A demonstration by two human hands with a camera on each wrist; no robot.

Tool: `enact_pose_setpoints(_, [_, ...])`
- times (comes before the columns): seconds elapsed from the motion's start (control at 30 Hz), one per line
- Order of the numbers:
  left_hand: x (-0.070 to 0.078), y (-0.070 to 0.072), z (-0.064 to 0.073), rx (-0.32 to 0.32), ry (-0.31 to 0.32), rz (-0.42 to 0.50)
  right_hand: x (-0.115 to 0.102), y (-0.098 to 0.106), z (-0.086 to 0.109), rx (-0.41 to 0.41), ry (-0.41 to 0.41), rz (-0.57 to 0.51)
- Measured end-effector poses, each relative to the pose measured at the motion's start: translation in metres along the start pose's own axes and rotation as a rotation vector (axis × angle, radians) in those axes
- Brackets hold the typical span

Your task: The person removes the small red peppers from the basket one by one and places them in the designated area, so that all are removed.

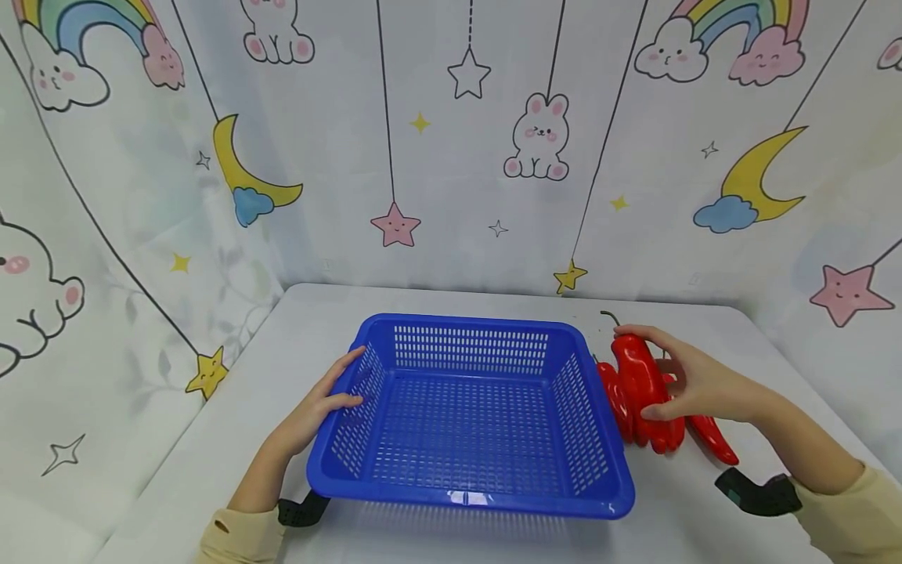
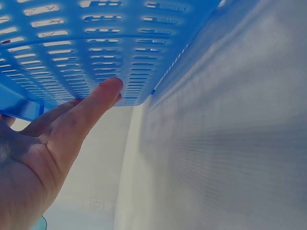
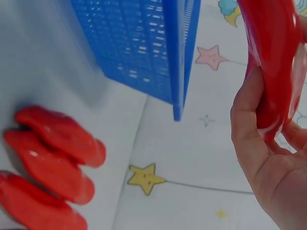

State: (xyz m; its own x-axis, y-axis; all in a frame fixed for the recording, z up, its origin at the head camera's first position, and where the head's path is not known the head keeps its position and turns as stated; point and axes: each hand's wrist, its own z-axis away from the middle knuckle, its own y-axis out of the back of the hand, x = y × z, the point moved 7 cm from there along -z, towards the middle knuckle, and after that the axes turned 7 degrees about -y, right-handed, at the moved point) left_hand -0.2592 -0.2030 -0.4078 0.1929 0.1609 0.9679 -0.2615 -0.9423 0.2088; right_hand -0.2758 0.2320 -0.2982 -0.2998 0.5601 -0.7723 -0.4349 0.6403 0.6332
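Note:
A blue plastic basket (image 1: 458, 431) with slotted walls takes up the middle of the white table. My left hand (image 1: 310, 411) holds its left side, with the thumb and a finger over the rim; in the left wrist view, another finger (image 2: 91, 108) lies against the outer slotted wall. To the right of the basket, my right hand (image 1: 694, 384) grips a glossy red pepper (image 1: 637, 376) with a thin dark stem pointing up. The right wrist view shows that pepper (image 3: 273, 57) raised between thumb and fingers, beside the basket's wall (image 3: 129, 48).
Several more red peppers lie on the table under and around the right hand, one of them (image 1: 713, 440) nearest the right forearm. They show as a row of red peppers (image 3: 48, 175) in the right wrist view. A patterned curtain (image 1: 451, 157) stands behind the white table (image 1: 324, 313).

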Motion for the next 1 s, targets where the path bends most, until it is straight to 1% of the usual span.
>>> enact_pose_setpoints(0.07, [0.0,0.0,0.0,-0.002,0.001,0.002,0.005,0.004,0.003,0.011,-0.002,0.006])
enact_pose_setpoints(0.3, [-0.001,0.0,0.0,-0.002,-0.002,-0.003,0.02,0.016,0.011,0.007,0.003,-0.008])
enact_pose_setpoints(0.47, [0.0,-0.001,0.001,-0.003,-0.005,0.002,0.03,0.025,0.014,-0.002,-0.052,-0.01])
enact_pose_setpoints(0.63, [-0.001,0.0,0.0,0.001,0.003,0.002,0.041,0.034,0.017,0.007,-0.045,0.0])
enact_pose_setpoints(0.7, [-0.001,0.0,0.0,0.001,0.001,0.001,0.046,0.037,0.019,0.009,-0.056,0.002])
enact_pose_setpoints(0.83, [-0.002,0.001,0.0,0.004,0.004,0.001,0.058,0.043,0.021,0.015,-0.106,0.015])
enact_pose_setpoints(1.0, [-0.002,0.002,0.001,0.01,0.01,0.003,0.07,0.049,0.023,0.024,-0.143,0.039])
